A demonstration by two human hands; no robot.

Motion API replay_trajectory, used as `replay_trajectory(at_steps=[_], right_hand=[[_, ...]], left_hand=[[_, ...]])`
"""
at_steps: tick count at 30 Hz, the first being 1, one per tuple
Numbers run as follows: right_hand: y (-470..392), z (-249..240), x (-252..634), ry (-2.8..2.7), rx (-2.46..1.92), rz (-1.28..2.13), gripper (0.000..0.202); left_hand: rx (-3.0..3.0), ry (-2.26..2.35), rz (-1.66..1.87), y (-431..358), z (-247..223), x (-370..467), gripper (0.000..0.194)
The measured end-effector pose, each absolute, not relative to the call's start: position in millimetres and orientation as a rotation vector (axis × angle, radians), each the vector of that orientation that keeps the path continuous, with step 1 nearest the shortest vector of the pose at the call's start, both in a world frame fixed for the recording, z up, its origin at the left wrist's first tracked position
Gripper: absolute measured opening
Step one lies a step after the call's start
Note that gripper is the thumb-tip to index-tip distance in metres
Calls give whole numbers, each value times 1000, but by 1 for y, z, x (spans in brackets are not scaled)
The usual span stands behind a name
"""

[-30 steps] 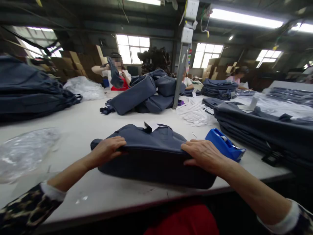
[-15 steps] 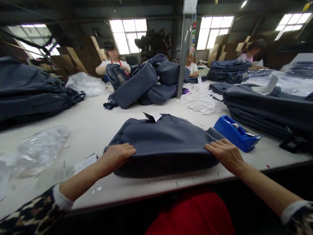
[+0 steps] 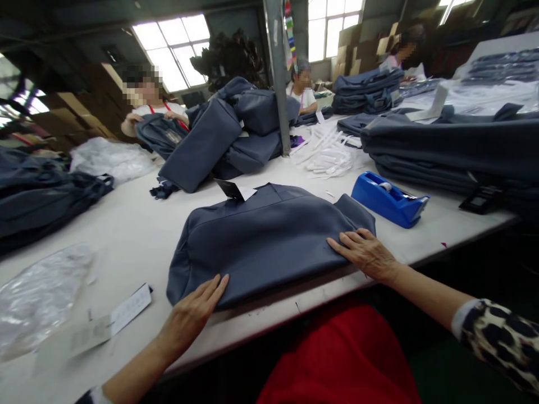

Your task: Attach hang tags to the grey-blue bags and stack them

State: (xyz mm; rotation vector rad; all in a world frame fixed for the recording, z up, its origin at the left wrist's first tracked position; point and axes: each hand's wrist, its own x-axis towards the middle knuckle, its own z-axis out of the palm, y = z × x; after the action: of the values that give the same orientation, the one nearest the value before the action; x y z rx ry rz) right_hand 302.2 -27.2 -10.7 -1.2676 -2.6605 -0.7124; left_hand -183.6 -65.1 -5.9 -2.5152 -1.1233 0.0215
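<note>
A dark blue-grey bag [image 3: 261, 241] lies flattened on the white table [image 3: 138, 224] in front of me. My left hand [image 3: 196, 306] rests on the bag's near left corner, fingers stretched out. On the bag's right part lies my right hand [image 3: 364, 252], its fingers spread and palm down. A black and white tag [image 3: 231, 191] sticks up from the bag's far edge. Right of the bag stands a blue tape dispenser [image 3: 389, 199].
Bags are heaped at the back [image 3: 206, 140] beside a grey post [image 3: 278, 78], and stacked at the right [image 3: 446, 140]. Clear plastic [image 3: 46, 292] and paper tags [image 3: 130, 308] lie at the left. Several people work across the table.
My hands have let go of the bag's near edge and opened onto its surface. The bag's near side has come down flatter. The view has turned right and tilted.
</note>
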Motion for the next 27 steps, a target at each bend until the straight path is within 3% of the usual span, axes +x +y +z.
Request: replay_trajectory(at_steps=[4,10,12,15,17,22,27], right_hand=[[-27,-17,300,-2618,-1218,-847,44],[-36,-10,290,-2688,-1290,-938,47],[-44,-1,273,-2682,-1398,-828,49],[-54,7,233,-2647,-1432,-559,72],[-55,3,206,-2638,-1361,-502,69],[-43,-10,173,-2574,-1318,-689,47],[-66,-15,176,-2621,-1116,-788,45]], left_hand=[[-2457,-1220,167,-64,6,-151,58],[-2414,-1295,458,-60,21,-98,92],[-2431,-1311,510,-57,20,-93,97],[-2418,-1333,612,-53,17,-89,101],[-2403,-1337,656,-50,14,-85,98],[-2500,-1264,617,-44,20,-83,64],[-2655,-1154,650,-70,66,-95,62]])
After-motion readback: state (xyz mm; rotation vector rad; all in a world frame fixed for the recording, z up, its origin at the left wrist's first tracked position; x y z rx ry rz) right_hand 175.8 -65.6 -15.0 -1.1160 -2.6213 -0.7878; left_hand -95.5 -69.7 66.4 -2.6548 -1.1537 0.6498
